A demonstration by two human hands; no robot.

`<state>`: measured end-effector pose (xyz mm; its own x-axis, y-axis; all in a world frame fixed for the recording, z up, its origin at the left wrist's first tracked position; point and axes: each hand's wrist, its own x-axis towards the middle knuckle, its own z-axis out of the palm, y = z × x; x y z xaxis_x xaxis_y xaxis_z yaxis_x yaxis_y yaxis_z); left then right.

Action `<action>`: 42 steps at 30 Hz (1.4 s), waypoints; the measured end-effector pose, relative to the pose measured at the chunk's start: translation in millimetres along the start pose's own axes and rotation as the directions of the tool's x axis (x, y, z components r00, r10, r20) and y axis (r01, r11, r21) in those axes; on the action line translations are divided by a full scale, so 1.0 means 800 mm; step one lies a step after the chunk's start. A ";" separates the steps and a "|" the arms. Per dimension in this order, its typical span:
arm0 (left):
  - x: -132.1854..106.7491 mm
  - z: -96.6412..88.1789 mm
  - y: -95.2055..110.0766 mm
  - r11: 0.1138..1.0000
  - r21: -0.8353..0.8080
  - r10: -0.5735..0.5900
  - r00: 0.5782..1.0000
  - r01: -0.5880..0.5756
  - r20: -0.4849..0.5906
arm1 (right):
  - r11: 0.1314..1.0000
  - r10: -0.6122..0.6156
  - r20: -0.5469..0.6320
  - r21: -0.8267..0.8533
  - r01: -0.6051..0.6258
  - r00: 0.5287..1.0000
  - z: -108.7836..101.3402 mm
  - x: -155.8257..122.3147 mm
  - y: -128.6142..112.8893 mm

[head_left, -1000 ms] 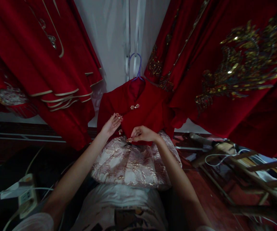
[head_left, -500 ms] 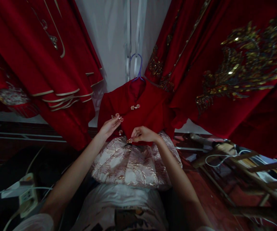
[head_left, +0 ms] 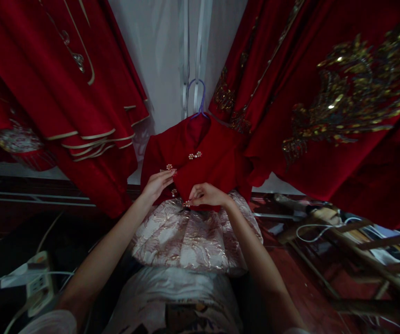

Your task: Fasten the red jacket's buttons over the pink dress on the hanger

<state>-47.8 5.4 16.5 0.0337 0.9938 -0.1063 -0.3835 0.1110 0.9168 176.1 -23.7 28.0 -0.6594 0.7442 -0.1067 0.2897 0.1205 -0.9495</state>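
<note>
A red top (head_left: pixel 217 162) hangs in the middle from a purple hanger (head_left: pixel 202 95), its front trimmed with beaded flower clasps. One neck clasp (head_left: pixel 195 156) sits below the collar opening. The right hand (head_left: pixel 206 194) pinches the lowest clasp (head_left: pixel 186 204) at the top's bottom edge between thumb and fingertips, the other fingers curled in. The left hand (head_left: pixel 158 184) lies with fingers nearly straight and together, their tips at the middle clasp (head_left: pixel 169 167), partly covering it; whether they grip it or the cloth, I cannot tell. A single flower piece (head_left: pixel 174 192) shows between the hands. Below, shiny pale brocade (head_left: pixel 193 241) spreads over the person's lap. Red garments hang on both sides: piped hems (head_left: pixel 95 134) at picture left, gold sequin embroidery (head_left: pixel 339 106) at picture right. A power strip (head_left: pixel 40 283) lies lower left; a wooden rack (head_left: pixel 370 260) stands lower right.
</note>
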 end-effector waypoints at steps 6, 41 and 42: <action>-0.010 0.016 0.008 0.993 0.118 -0.002 0.998 -0.005 0.064 | 1.000 0.029 0.008 -0.011 -0.029 1.000 -0.001 -0.003 -0.002; 0.030 0.113 0.083 0.607 0.460 0.339 0.735 -0.648 0.588 | 0.966 -0.251 -0.230 -0.124 0.227 0.940 -0.012 -0.035 -0.052; 0.030 0.113 0.083 0.629 0.454 0.338 0.748 -0.631 0.571 | 0.961 -0.270 -0.256 -0.135 0.242 0.928 -0.012 -0.035 -0.053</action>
<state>10.8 37.2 109.6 0.4225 0.7869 0.4499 0.1568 -0.5523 0.8188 189.2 -43.2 73.9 -0.5123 0.8265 0.2331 0.2125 0.3850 -0.8981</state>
